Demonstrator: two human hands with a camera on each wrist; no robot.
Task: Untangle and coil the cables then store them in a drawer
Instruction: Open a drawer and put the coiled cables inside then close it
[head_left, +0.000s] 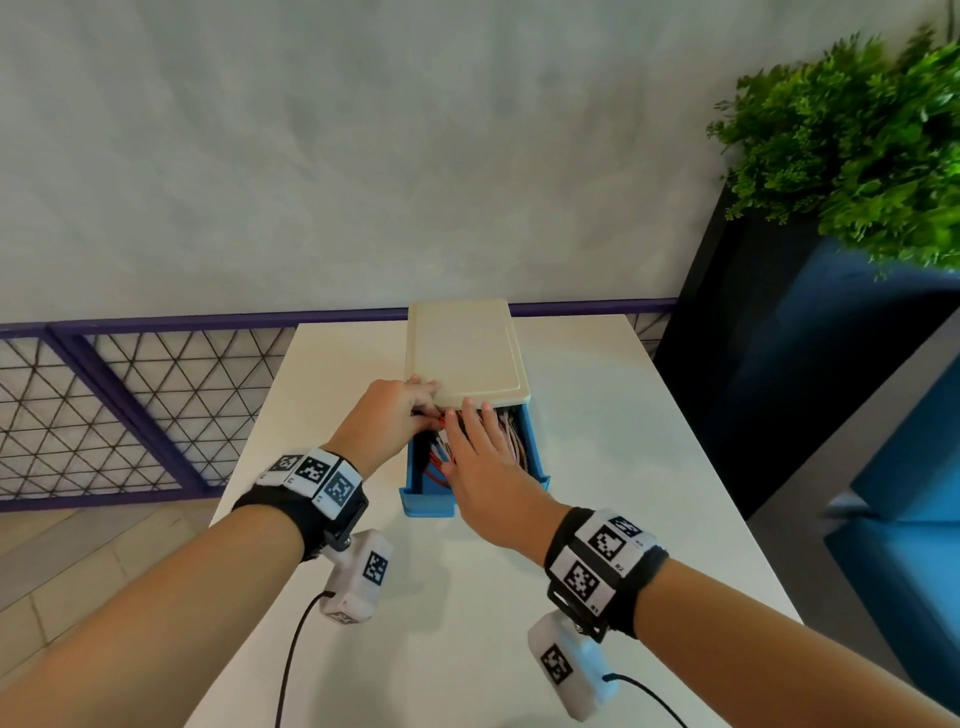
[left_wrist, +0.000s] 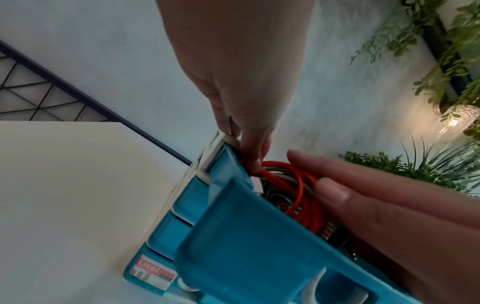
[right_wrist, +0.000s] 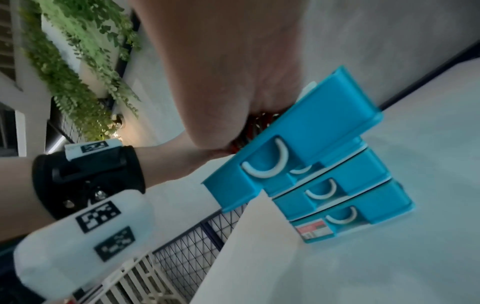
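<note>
A small drawer unit with a cream top (head_left: 467, 348) stands on the white table (head_left: 597, 545). Its blue top drawer (head_left: 426, 506) (left_wrist: 259, 246) (right_wrist: 324, 115) is pulled out toward me. Coiled cables lie inside, a red one (left_wrist: 298, 185) (head_left: 434, 467) and grey braided ones (head_left: 517, 441). My left hand (head_left: 395, 415) (left_wrist: 246, 82) is at the unit's front left corner; one fingertip presses the red cable at the drawer's edge. My right hand (head_left: 488, 467) (left_wrist: 389, 205) (right_wrist: 221, 61) lies flat over the cables, fingers straight, hiding most of them.
Closed blue drawers (right_wrist: 337, 191) sit below the pulled-out one. A purple mesh railing (head_left: 130, 405) runs behind the table on the left. A dark planter (head_left: 753, 364) with a green plant (head_left: 857, 145) stands at the right, near blue seating (head_left: 909, 519).
</note>
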